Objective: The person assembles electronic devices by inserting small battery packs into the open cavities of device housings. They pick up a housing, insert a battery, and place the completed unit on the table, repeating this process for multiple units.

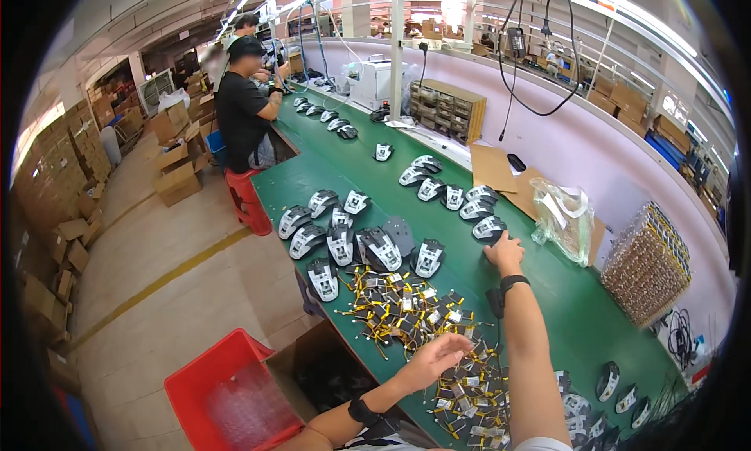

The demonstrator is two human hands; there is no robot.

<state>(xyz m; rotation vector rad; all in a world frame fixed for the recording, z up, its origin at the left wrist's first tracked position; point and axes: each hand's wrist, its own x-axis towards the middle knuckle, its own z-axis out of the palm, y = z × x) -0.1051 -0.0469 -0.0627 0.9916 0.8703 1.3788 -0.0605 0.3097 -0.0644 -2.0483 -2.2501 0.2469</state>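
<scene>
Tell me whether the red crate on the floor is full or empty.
Partly filled: the red crate holds a pale, clear-looking mass below its rim; what it is, cannot tell.

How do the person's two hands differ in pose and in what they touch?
The right hand is stretched far out and rests on a black-and-white shell; the left hand stays near the body, over the pile of small wired parts. The right hand lies palm down on its shell; the left hand is open, and contact with the parts cannot be told. Both wrists wear a black band.
</scene>
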